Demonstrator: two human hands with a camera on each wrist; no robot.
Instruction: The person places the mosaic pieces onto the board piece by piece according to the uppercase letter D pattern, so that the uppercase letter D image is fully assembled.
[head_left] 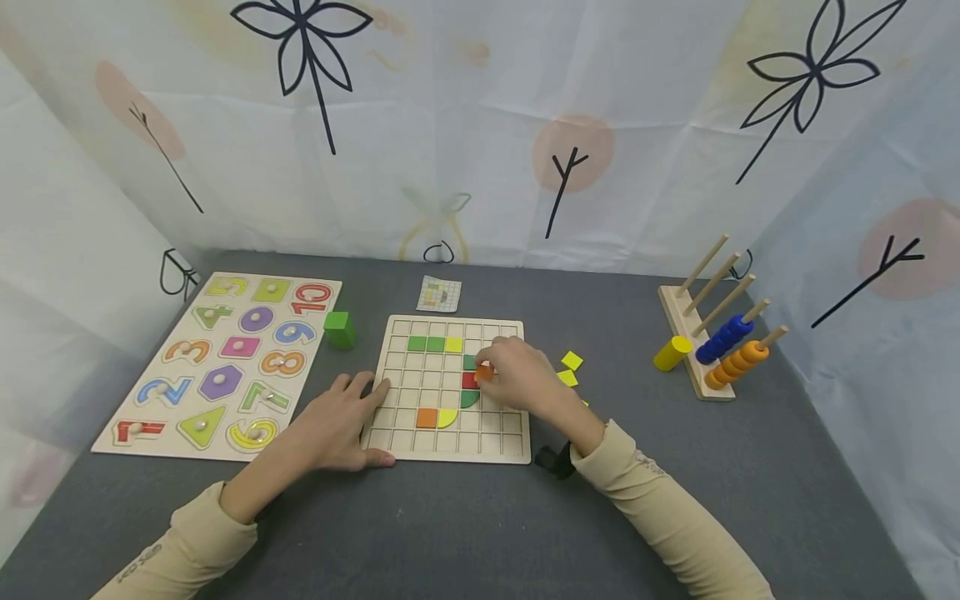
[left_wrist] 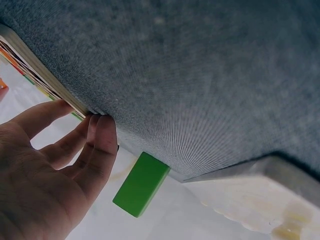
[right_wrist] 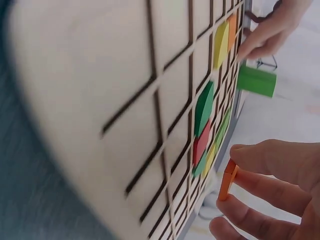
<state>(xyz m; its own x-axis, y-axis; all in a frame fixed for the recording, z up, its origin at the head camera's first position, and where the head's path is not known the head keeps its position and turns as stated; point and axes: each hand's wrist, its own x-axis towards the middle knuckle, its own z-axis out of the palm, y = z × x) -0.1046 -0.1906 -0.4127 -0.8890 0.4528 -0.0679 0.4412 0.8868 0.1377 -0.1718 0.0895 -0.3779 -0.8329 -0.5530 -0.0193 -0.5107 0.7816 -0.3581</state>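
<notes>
A wooden grid board (head_left: 405,392) lies flat in front of me, bearing green, yellow, red and orange tiles. My right hand (head_left: 517,372) is over its right half and pinches an orange tile (right_wrist: 228,179) between thumb and fingers, above the surface; the fingers partly hide its shape. Beside it on the board lie a red tile (head_left: 469,381) and a rounded green tile (head_left: 469,399). My left hand (head_left: 341,421) touches the board's left edge with its fingers extended, thumb near the lower corner. In the left wrist view, its fingertips (left_wrist: 105,122) meet the board's side.
On the left lies a number-and-shape puzzle board (head_left: 240,321), with a green block (head_left: 340,330) beside it. A small pattern card (head_left: 438,294) is behind the grid. Loose yellow tiles (head_left: 572,360) lie to its right. Farther right stands a peg stand (head_left: 716,388) with beads.
</notes>
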